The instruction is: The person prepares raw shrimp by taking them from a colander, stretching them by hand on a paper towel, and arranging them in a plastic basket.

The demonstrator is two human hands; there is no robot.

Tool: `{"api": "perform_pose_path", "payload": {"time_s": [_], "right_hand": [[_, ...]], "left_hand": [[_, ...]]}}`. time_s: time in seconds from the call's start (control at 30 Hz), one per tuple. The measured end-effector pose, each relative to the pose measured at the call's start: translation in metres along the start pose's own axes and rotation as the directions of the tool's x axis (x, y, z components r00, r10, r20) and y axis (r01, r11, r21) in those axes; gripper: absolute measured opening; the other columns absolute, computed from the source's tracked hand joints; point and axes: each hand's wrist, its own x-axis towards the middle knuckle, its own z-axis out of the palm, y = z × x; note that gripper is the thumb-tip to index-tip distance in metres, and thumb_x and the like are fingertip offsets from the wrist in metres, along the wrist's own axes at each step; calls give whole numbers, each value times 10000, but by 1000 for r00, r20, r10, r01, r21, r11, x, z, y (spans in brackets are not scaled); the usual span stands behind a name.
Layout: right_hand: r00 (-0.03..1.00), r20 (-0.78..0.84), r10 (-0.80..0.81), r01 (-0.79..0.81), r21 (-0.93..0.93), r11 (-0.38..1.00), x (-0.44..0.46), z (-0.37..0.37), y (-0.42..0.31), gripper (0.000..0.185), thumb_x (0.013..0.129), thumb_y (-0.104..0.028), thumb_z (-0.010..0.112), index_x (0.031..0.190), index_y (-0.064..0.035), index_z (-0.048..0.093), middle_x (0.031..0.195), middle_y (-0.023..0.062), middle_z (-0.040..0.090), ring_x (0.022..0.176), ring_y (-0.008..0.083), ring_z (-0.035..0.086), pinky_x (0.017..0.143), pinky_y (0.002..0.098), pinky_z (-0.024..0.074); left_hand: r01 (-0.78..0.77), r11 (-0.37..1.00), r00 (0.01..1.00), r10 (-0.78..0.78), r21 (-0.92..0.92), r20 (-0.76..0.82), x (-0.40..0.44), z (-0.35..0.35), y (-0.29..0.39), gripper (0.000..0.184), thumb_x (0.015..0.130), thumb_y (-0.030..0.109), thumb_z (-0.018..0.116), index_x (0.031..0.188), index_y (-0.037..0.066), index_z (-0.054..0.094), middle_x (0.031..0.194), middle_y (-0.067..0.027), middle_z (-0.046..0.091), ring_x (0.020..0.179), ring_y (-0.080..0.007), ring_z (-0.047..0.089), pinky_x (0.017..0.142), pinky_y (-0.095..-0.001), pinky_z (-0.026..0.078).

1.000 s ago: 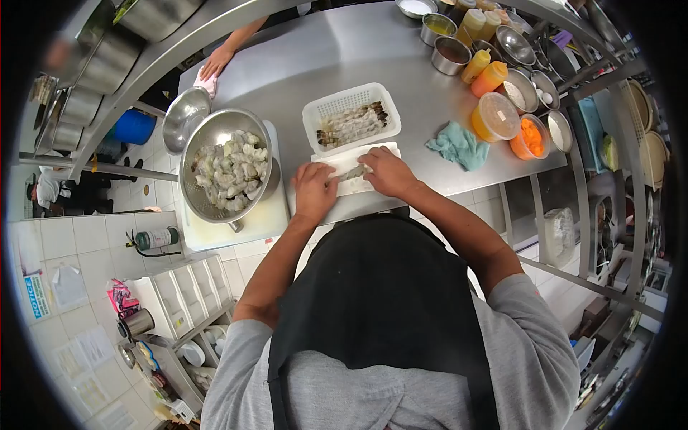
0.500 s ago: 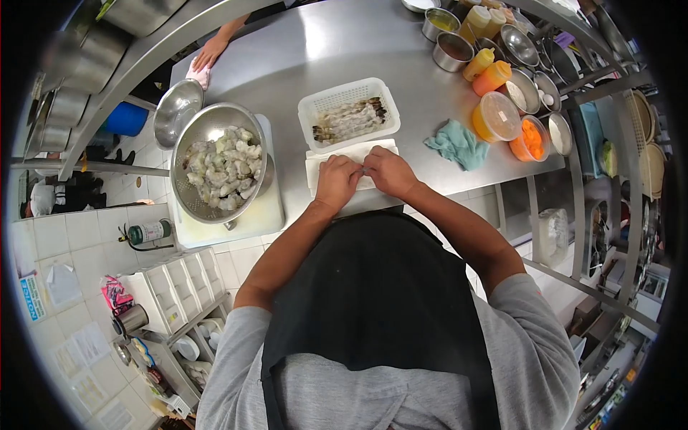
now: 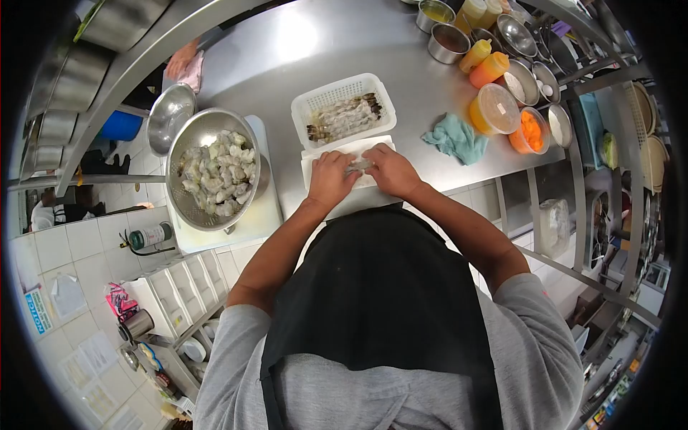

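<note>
Between my two hands lies a raw grey shrimp [image 3: 358, 165], partly covered by the fingers. My left hand [image 3: 330, 176] is closed on its left end, and my right hand [image 3: 392, 171] pinches the other end. Both work low over a white board [image 3: 309, 159] at the counter's near edge. Just beyond it stands a white perforated basket [image 3: 299, 115] with a row of shrimp [image 3: 345, 117], dark tails at both ends. To the left, a steel colander [image 3: 179, 147] holds a heap of peeled shrimp [image 3: 221, 172].
The colander stands on a pale cutting board [image 3: 269, 208], beside a steel bowl [image 3: 170, 118]. A teal cloth [image 3: 456, 138] lies right of the basket. Sauce bottles [image 3: 490, 68], tubs and bowls line the right side. Another person's hand [image 3: 182, 60] touches a pink cloth [image 3: 190, 74].
My hands have moved slightly apart, and more of the shrimp between them shows. The view has shifted a little. The other person's hand has drawn back toward the counter's left edge.
</note>
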Motion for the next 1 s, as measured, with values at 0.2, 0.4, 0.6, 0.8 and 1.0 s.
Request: {"api": "perform_pose_path", "payload": {"time_s": [0.2, 0.4, 0.6, 0.8, 1.0], "right_hand": [[990, 110, -92, 108, -154, 982, 6, 4, 15, 103, 945, -94, 661, 1016, -48, 720, 1047, 146, 642, 1047, 368, 685, 891, 503, 592], [982, 165, -92, 128, -225, 966, 11, -2, 11, 92, 909, -66, 655, 970, -55, 723, 1045, 144, 649, 1046, 364, 687, 887, 494, 595], [974, 212, -85, 141, -269, 953, 13, -1, 8, 124, 885, -64, 661, 988, -64, 730, 1073, 148, 663, 1056, 365, 688, 889, 493, 595], [978, 87, -188, 206, -329, 922, 14, -4, 12, 146, 912, -123, 706, 1045, -76, 742, 1076, 130, 669, 1104, 350, 660, 930, 475, 555], [966, 107, -235, 254, -235, 938, 21, 17, -7, 138, 927, -163, 718, 1023, -82, 773, 1056, 99, 676, 1129, 325, 626, 970, 476, 499]], "left_hand": [[-26, 998, 1000, 27, -65, 13, 4, 20, -4, 106, 864, 159, 849, 953, 103, 839, 972, -66, 740, 1008, -331, 671, 876, -485, 497], [-32, 997, 999, 31, -72, -15, 6, 29, -2, 43, 852, 134, 832, 877, 105, 813, 916, -54, 705, 976, -331, 666, 842, -498, 487], [-17, 999, 1000, 17, -51, 0, 7, 29, -1, 55, 832, 98, 825, 870, 72, 793, 917, -94, 714, 969, -362, 675, 858, -497, 517], [-34, 994, 998, 28, -100, -64, -12, 1, -4, 322, 887, 150, 836, 1202, 102, 794, 1077, -112, 755, 1055, -358, 679, 956, -466, 515], [-17, 998, 1000, 16, -65, -12, -19, -8, -22, 192, 894, 123, 813, 1079, 72, 812, 1006, -108, 738, 1004, -360, 668, 908, -487, 519]]}}
